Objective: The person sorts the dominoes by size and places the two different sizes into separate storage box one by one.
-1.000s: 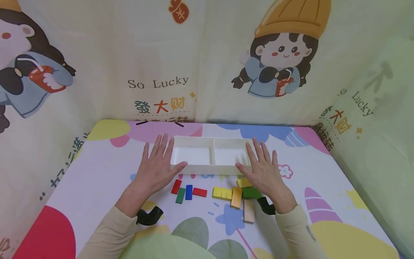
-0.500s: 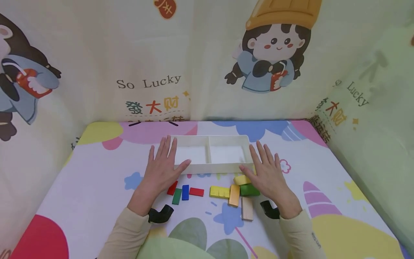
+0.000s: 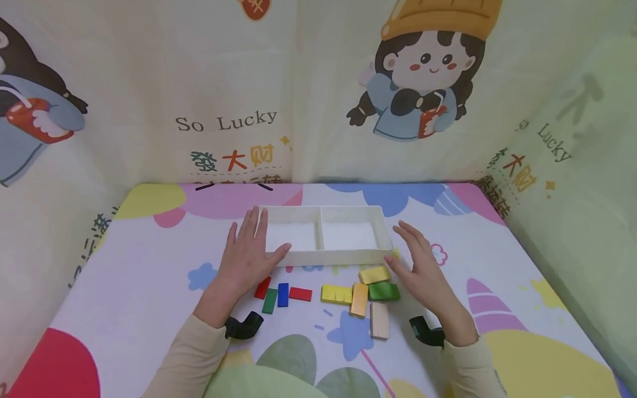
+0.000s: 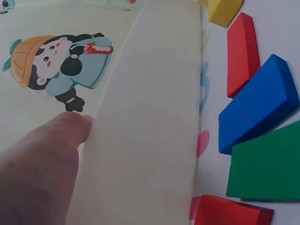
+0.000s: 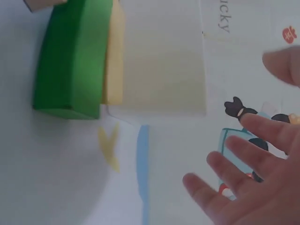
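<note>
A white two-compartment tray (image 3: 330, 257) lies in front of both hands in the head view. My left hand (image 3: 241, 260) is at its left end, fingers straight and overlapping the rim, thumb over the front wall. Off the tray's right end, my right hand (image 3: 423, 273) is held with fingers spread and slightly bent, holding nothing. Below the left hand lie thin blocks: a red block (image 3: 262, 288), a green block (image 3: 270, 301), a blue block (image 3: 283, 294) and another red block (image 3: 301, 294). Nearer the right hand, a thicker green block (image 5: 70, 65) sits beside a yellow block (image 3: 374, 275).
A ridged yellow block (image 3: 336, 294), an orange block (image 3: 359, 300) and a pale wooden block (image 3: 379, 320) lie in the middle of the patterned tablecloth (image 3: 139, 293). A printed curtain (image 3: 318, 99) rises behind the table. Black curved pieces (image 3: 244, 326) show at both wrists.
The right hand has shifted right, off the tray's corner, and turned, uncovering the yellow and green blocks. The left hand still lies at the tray's left end. Tray and blocks have not moved.
</note>
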### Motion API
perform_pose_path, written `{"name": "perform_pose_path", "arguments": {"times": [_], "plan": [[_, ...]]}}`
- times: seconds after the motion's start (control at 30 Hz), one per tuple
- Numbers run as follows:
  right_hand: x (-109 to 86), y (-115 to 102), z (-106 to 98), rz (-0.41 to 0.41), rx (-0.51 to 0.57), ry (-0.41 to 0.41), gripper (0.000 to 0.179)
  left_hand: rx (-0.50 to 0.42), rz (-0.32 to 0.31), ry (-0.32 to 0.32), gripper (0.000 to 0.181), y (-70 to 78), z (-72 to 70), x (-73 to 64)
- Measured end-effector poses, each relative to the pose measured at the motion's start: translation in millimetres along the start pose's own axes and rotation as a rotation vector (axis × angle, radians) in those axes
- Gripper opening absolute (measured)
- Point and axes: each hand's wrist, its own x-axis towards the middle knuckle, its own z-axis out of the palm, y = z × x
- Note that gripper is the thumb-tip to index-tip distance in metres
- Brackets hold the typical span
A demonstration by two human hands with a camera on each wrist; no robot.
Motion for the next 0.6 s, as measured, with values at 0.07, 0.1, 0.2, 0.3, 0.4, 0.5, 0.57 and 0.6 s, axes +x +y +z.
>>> {"name": "perform_pose_path", "arguments": {"times": [0.07,0.1,0.2,0.3,0.4,0.5,0.57,0.6], "plan": [[-0.9,1.1,-2.9,-0.028,0.05,0.042,0.055,-0.002,0.001,0.002,0.097,0.6,-1.2,0.4],[-1.3,1.5,-4.1,-0.038,0.078,0.058,0.052,0.0,0.002,0.004,0.097,0.8,-1.5,0.4],[-3.0,4.3,-5.9,-0.052,0.16,0.092,0.041,0.005,0.0,-0.005,0.096,1.5,-3.0,-1.8],[-6.4,7.0,-9.0,-0.016,0.241,0.079,0.027,0.016,-0.003,-0.024,0.097,3.0,-3.7,-4.7],[-11.1,10.8,-11.8,0.059,0.294,0.017,0.019,0.019,-0.004,-0.04,0.097,4.4,-5.2,-6.9],[-13.0,15.1,-11.2,0.121,0.32,-0.081,0.018,0.016,-0.004,-0.04,0.097,4.7,-8.1,-7.1],[-12.8,18.4,-9.0,0.14,0.336,-0.153,0.019,0.014,-0.003,-0.044,0.097,5.0,-9.0,-6.9],[-12.7,19.5,-7.8,0.147,0.34,-0.185,0.02,0.016,-0.003,-0.048,0.097,5.1,-9.3,-6.9]]}}
